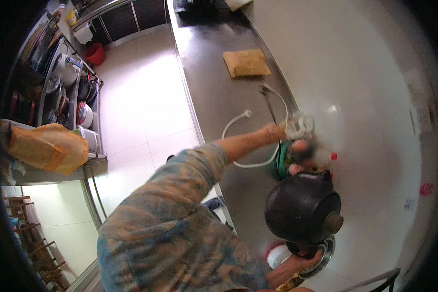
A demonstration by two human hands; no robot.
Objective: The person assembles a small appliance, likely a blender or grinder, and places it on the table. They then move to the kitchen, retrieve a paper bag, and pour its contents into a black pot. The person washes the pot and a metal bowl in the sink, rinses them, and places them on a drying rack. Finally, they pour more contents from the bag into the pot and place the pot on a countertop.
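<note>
A dark, round-bellied pot (295, 208) with a short spout and a pale knob (333, 222) on its lid is tilted over the counter's right part. My right hand (301, 261) grips its handle at the lower end. My left hand (280, 132) reaches across beside a blurred, clear and whitish item (301, 126); its fingers are too blurred to make out. Below it stands a green basket (283, 160) with round pinkish things and a blurred dark item. A red-capped bottle (325, 156) is close by. Under the pot are a white bowl (279, 255) and a metal basin (328, 248).
A white cable (255, 165) with a plug loops over the steel counter (219, 91), near a dark cord. Farther along lies a folded yellowish cloth or packet (246, 62). Behind me are a shelf rack (76, 109) of cookware, an orange bag (49, 148) and a red bucket (95, 54).
</note>
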